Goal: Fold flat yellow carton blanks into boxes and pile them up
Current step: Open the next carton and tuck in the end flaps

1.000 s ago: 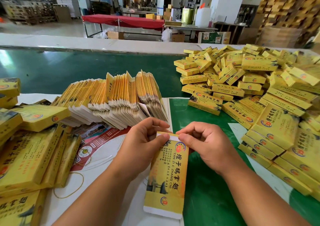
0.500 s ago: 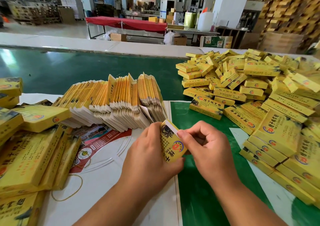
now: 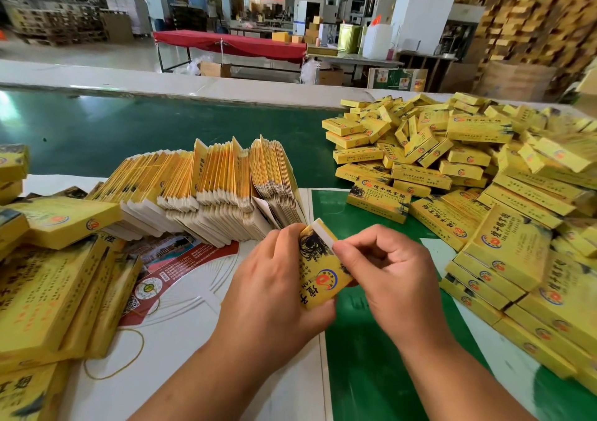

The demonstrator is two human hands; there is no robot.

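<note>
A yellow carton [image 3: 318,268] with a red round logo stands tilted between my hands, its white end flap sticking up. My left hand [image 3: 274,288] wraps around the carton's body from the left. My right hand [image 3: 384,272] pinches the white flap at the top with thumb and fingers. Behind my hands a fanned row of flat yellow blanks [image 3: 206,194] leans on edge. A big heap of folded yellow boxes [image 3: 452,168] covers the right side of the table.
More yellow cartons [image 3: 55,278] lie stacked at the left. A red printed sheet [image 3: 171,265] and a rubber band [image 3: 129,356] rest on white paper. The green table top [image 3: 129,136] stretches behind; a red-covered table [image 3: 232,44] stands far off.
The carton lay flat and long between my hands a second ago. It has since been lifted, turned upright and opened into a box shape, with my left hand closing around it.
</note>
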